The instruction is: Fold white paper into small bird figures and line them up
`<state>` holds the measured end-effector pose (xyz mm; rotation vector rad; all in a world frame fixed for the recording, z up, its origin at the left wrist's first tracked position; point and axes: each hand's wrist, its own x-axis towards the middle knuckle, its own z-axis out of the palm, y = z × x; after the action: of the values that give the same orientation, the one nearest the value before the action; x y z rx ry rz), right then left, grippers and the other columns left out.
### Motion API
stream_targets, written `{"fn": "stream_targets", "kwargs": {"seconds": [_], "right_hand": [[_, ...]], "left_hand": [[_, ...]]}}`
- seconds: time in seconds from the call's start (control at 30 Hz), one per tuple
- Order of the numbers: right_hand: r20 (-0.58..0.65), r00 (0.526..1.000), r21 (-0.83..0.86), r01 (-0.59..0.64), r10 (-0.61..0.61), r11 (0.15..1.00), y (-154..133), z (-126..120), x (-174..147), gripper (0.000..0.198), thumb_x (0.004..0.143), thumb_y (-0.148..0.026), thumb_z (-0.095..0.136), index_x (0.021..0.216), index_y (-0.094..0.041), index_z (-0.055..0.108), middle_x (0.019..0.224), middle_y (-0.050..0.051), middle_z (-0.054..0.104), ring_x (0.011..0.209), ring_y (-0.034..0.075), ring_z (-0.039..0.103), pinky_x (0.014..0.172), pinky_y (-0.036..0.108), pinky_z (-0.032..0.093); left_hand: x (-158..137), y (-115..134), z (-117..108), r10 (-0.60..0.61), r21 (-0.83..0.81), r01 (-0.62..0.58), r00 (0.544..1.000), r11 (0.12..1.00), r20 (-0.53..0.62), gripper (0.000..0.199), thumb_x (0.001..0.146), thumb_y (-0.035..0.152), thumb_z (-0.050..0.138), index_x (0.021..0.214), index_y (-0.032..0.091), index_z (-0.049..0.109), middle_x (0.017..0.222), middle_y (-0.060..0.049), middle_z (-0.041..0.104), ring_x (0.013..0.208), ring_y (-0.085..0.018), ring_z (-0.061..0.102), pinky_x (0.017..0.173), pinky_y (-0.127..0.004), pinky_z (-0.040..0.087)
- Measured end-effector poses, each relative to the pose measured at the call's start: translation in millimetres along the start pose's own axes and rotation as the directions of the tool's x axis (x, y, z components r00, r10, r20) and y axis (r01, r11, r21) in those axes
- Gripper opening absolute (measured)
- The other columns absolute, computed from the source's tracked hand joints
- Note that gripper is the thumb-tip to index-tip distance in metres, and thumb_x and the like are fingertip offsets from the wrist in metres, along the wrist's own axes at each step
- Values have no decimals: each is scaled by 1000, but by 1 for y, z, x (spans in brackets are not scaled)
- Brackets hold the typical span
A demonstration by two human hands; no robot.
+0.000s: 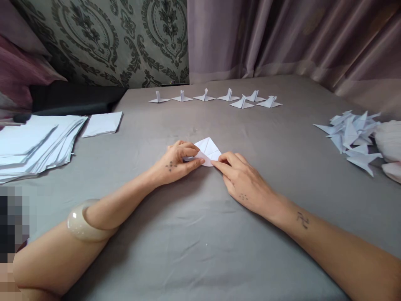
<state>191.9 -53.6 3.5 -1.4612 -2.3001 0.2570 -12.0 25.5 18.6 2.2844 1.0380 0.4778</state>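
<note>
White paper (pixel 209 146), creased, lies on grey cloth (pixel 194 242) between left hand (pixel 181 163) and right hand (pixel 244 179), one corner pointing away. Left is nearly closed, thumb and fingers pinching the paper's left side; it covers more of it than the right does. Right is half curled, fingertips touching the near right edge (gripping or merely pressing, cannot tell). Long axis unclear, left end being covered. Folded birds (pixel 205 97) stand well beyond.

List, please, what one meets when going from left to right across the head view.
Stack of white sheets, smaller white paper, left hand, folded paper, right hand, heap of folded white pieces.
</note>
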Motion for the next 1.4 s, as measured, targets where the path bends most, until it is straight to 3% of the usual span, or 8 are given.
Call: {"fn": "stream_targets", "kwargs": {"seconds": [0.13, 0.37, 0.63, 0.8, 0.97, 1.1, 1.2, 1.4], "right_hand": [[-3, 1000, -8, 8, -8, 1000, 0, 0, 0, 46, 86, 0, 34, 117, -18, 63, 105, 10, 57, 95, 22, 51, 79, 35, 50], [6, 1000, -35, 5, -5, 999, -1, -1, 0, 45, 86, -1, 36, 117, -19, 63, 105, 10, 58, 95, 22, 52, 78, 35, 50], [-5, 1000, -16, -1, 1, 1000, -1, 0, 0, 43, 88, -2, 35, 115, -20, 64, 104, 9, 59, 93, 21, 52, 74, 33, 49], [-30, 1000, 24, 1, 0, 1000, 0, 2, -1, 42, 89, -3, 37, 115, -22, 64, 105, 8, 59, 94, 20, 52, 78, 34, 49], [0, 1000, 1, -30, 30, 1000, 0, 1, 0, 43, 87, -3, 38, 114, -21, 66, 107, 8, 59, 92, 21, 51, 81, 35, 49], [12, 1000, 9, -28, 28, 1000, 0, 0, 0, 41, 87, -3, 39, 110, -21, 68, 107, 8, 58, 95, 21, 51, 83, 35, 49], [25, 999, 3, -41, 40, 999, -1, -2, 0, 41, 87, -3, 39, 109, -21, 68, 107, 10, 58, 96, 21, 52, 82, 35, 49], [53, 998, -9, -16, 16, 1000, 4, -13, -6, 43, 87, -3, 38, 111, -23, 68, 108, 8, 59, 100, 21, 53, 83, 35, 49]], "left_hand": [[1, -3, -2, -10, -57, 15, 996, 998, 84, 24, 86, 41, 55, 83, 24, 71, 103, -5, 66, 101, -23, 53, 98, -43, 36], [5, -7, 3, -36, -47, 40, 997, 998, 74, 23, 87, 39, 54, 87, 27, 73, 101, -4, 65, 100, -22, 54, 102, -46, 32], [4, -14, -2, 100, 54, -107, 987, 993, 124, 25, 92, 31, 47, 102, 29, 70, 113, -5, 62, 107, -23, 50, 101, -45, 31], [3, -10, 3, 228, 267, -215, 974, 939, -18, 25, 94, 29, 46, 108, 31, 66, 126, -6, 54, 119, -26, 41, 102, -46, 26], [3, -5, 9, 275, 408, -158, 929, 899, -248, 45, 87, 44, 59, 127, 24, 51, 132, -14, 44, 116, -29, 40, 99, -46, 29], [2, -6, 11, 366, 440, -291, 926, 849, -93, 24, 95, 38, 47, 103, 20, 61, 111, -10, 60, 99, -22, 50, 89, -39, 35], [1, -7, 13, 412, 365, -399, 910, 841, 46, 27, 99, 27, 38, 100, 20, 65, 106, -7, 66, 95, -19, 55, 86, -35, 38], [-4, -3, 12, 451, 286, -455, 889, 843, 83, 31, 98, 24, 38, 104, 17, 68, 103, -10, 67, 93, -19, 58, 83, -32, 48]]}}
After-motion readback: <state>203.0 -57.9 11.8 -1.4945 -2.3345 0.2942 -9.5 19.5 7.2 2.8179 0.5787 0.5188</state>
